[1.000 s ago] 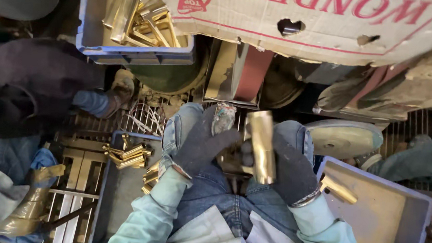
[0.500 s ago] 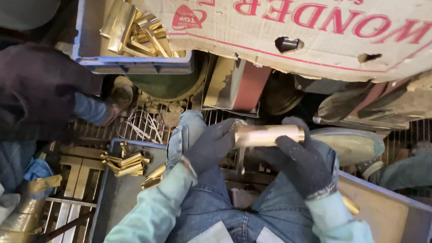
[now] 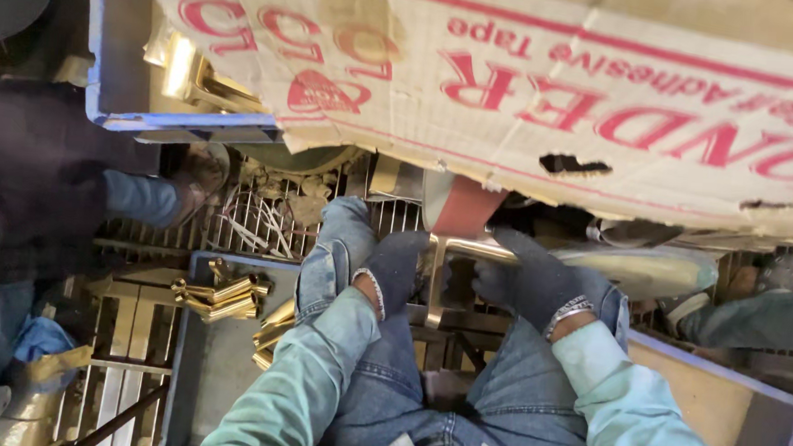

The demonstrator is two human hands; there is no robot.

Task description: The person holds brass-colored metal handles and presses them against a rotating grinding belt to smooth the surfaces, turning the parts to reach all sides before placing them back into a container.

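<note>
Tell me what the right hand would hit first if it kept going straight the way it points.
Probably the reddish sanding belt just beyond the right hand, under the cardboard box; depth is unclear.

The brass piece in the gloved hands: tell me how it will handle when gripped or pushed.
The brass piece looks like solid metal, so probably stiff and heavy for its size. Its polished surface may be slippery, though the left hand and right hand wear knit gloves. Its angular bars seem unlikely to roll.

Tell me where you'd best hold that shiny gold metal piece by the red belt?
Probably by its two free ends, as both gloved hands do: the left hand takes the long downward stem from the left, the right hand the crossbar from the right. The shiny gold T-shaped metal piece has its corner near the red sanding belt, so a grip there looks unsafe.
</note>
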